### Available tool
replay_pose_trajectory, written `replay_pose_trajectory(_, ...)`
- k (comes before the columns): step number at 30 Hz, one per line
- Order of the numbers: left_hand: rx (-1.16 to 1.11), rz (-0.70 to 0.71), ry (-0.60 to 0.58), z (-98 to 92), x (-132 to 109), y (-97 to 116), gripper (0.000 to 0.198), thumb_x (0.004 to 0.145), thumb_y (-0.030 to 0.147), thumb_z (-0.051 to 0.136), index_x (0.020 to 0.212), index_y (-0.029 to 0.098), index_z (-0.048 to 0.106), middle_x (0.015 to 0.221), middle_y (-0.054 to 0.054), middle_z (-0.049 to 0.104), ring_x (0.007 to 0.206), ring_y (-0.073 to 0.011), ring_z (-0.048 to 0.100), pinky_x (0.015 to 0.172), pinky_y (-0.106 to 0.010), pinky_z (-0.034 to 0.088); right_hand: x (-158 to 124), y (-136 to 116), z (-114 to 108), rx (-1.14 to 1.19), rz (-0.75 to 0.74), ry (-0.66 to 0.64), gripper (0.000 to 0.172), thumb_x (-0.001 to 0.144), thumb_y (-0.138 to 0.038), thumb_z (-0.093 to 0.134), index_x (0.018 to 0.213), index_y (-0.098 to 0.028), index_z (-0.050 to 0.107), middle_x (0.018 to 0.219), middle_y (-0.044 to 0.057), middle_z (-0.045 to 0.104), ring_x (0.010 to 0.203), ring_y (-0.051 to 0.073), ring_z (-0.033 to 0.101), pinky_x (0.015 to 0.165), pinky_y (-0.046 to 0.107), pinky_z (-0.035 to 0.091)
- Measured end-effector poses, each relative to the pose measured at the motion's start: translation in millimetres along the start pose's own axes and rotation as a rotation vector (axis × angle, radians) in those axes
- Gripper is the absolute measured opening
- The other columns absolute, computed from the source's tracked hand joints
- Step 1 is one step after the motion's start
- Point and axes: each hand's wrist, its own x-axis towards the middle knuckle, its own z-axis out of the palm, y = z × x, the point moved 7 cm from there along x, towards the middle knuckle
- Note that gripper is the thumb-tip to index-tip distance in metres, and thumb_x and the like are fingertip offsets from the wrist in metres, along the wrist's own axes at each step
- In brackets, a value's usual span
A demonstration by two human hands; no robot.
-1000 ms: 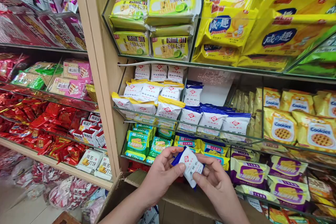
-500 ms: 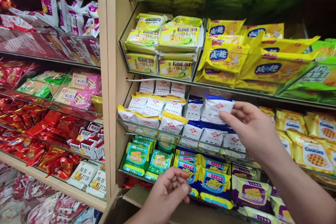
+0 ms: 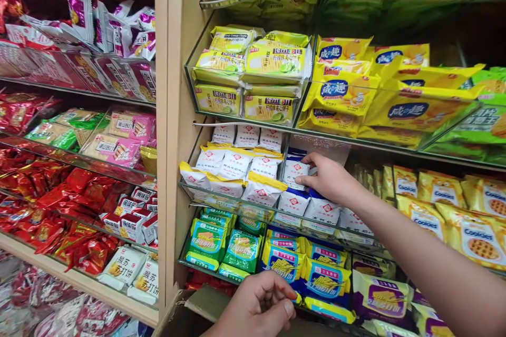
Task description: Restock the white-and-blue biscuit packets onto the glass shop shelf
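Shop shelving: pale wood upright (image 3: 169,116) w/ glass shelves (image 3: 395,146) both sides, evenly lit.

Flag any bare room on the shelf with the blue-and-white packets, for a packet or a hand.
Free: the rear of that bay, behind the blue-and-white packets, between the yellow-and-white packets and the upright gold packets; the right hand reaches into it. Crowded: the front row, and the blue-and-yellow packets below.

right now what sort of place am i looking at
Most likely a shop's snack aisle. Glass-fronted shelves hold stacked retail packs: lemon biscuits, Cookies bags. The right hand grips a blue-and-white packet in its shelf bin, and the left hand curls over a cardboard box below.
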Motion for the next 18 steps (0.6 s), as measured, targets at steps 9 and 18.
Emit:
replay_pose_trajectory(9,0.064,-0.013,-0.018,2.5,-0.8,-2.7,0.037,0.070,0.050,0.058,0.078,0.014,0.054,0.063,-0.002,0.056,0.054,-0.0091,0.049,0.053,-0.021,0.037,3.1,-3.6,-1.9,-0.054,-0.057,-0.048,0.053,0.065,-0.038,0.063,0.111,-0.013,0.049,0.100,0.013,0.061,0.086,0.027,0.057,0.073,0.035,0.042)
replay_pose_trajectory(18,0.021,0.006,0.008,-0.2,-0.2,2.6,0.036,0.069,0.049,0.059,0.075,0.014,0.054,0.061,-0.001,0.056,0.051,-0.0079,0.048,0.050,-0.019,0.036,-140.7,-43.0,31.7,0.462,-0.141,-0.425,0.021,0.079,-0.039,0.049,0.069,-0.024,0.059,0.069,-0.001,0.060,0.064,0.014,0.054,0.058,0.026,0.044)
